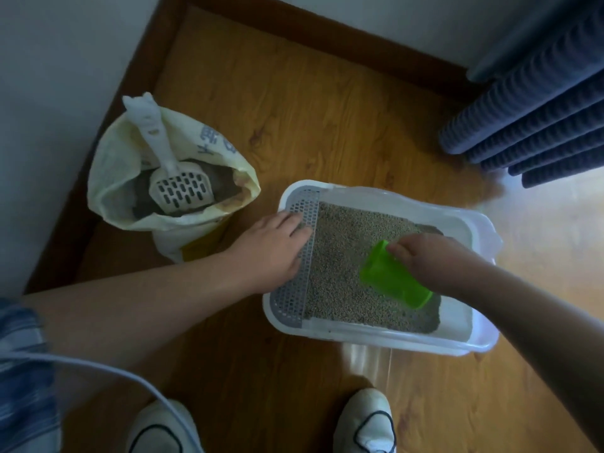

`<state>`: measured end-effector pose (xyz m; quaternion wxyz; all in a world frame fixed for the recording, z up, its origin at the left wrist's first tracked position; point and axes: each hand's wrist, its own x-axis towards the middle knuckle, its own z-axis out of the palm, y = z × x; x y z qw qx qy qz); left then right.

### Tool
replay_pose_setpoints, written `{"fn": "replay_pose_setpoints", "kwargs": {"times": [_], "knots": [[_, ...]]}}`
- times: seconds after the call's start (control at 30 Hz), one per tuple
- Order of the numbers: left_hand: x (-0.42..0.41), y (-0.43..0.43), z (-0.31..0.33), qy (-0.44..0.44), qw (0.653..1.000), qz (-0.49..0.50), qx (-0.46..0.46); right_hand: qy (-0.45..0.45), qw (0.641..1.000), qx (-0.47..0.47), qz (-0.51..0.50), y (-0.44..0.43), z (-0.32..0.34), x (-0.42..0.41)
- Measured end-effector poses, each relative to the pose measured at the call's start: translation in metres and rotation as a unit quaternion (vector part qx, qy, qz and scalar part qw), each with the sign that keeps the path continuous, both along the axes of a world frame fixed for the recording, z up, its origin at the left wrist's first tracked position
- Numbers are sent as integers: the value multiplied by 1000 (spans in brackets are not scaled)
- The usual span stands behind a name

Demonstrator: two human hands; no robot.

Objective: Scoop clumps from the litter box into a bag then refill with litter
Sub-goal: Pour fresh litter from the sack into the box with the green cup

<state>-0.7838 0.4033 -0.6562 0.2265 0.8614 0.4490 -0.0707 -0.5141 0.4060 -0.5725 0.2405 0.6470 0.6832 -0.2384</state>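
On the wooden floor (294, 109), the litter box (385, 338) stood with litter (340, 250) covering most of its bottom. The left hand (277, 246) lay flat, fingers straight, on the grey grate (294, 295) at the side of the box. The right hand (425, 256) gripped a green cup (392, 279), tipped onto the litter. The white scoop (179, 188) rested inside the bag (114, 178), apart from the box, so scooping seemed finished. Refilling seemed to be going on, possibly near its end.
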Motion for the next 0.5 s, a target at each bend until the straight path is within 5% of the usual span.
{"fn": "replay_pose_setpoints", "kwargs": {"times": [0.5], "knots": [[-16,-17,-43,65,996,-67,11,-15,999,19,-37,-3,-3,2]]}}
